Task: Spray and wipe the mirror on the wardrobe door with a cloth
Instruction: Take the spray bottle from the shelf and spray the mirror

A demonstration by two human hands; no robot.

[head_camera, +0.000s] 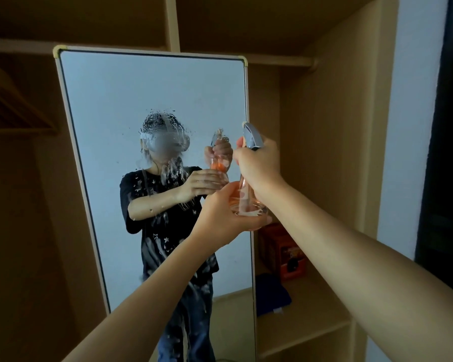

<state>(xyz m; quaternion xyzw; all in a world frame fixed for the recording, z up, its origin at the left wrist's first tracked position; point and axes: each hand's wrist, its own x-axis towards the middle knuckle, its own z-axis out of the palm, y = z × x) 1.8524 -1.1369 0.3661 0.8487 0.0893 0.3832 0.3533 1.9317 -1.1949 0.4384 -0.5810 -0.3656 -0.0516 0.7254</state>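
I hold the spray bottle [246, 197] up just right of the wet mirror [152, 142].
My right hand [259, 163] curls around its neck below the silver trigger head; my left hand [225, 215] cups its base from beneath.

There is one view only, from a wide-angle camera worn on the person's head. It faces forward and a little down along both outstretched forearms, close to the tall cream-framed mirror [152, 163], which stands just beyond the two-handed grip on the clear spray bottle of orange liquid [246, 197]. The grip sits right of centre at mid height. Left of the grip the mirror faces back at the camera and shows the wearer. Right of the grip and below it, the light wooden wardrobe shelf [306, 317] recedes.
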